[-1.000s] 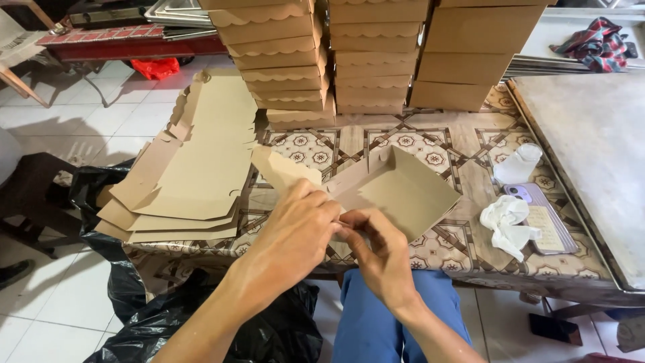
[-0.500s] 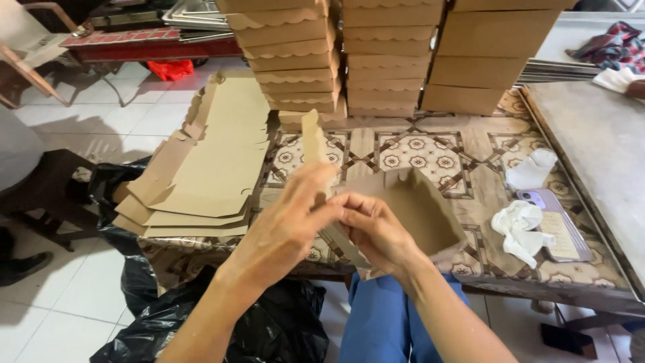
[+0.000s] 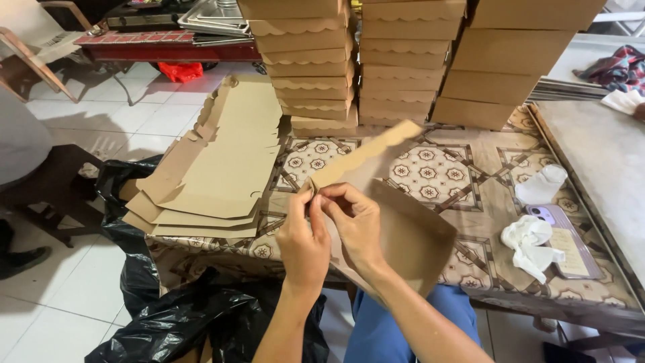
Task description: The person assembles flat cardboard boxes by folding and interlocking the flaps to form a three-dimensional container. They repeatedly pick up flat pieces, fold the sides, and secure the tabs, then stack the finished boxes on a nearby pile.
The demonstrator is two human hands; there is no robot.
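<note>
Head view, one moment. Both hands work at the near edge of the table (image 3: 470,175), which has a patterned cloth.

Left hand (image 3: 302,242): fingers curled tight, thumb and forefinger pinched on a corner of the half-folded cardboard box (image 3: 410,235). Right hand (image 3: 356,225): fingers bent in toward the same corner, fingertips pressing the cardboard just beside the left thumb. The two hands touch at that corner.

Box position: held up off the table over the person's lap, at the near table edge. One scalloped flap rises up and to the right from the pinched corner; the open tray part hangs to the right of the right hand, its rim curved.

Surroundings:
- Stack of flat box blanks (image 3: 215,175) to the left, overhanging the left table edge, near the left hand but not touching it.
- Stacks of finished boxes (image 3: 403,60) along the far side, well apart from the hands, forming a wall across the back.
- Bare patterned cloth between the held box and that wall: the open room lies there.
- White crumpled cloth (image 3: 531,242) and a phone (image 3: 568,238) to the right, near the table's right part.
- Black plastic bag (image 3: 181,316) on the floor below the left edge.
</note>
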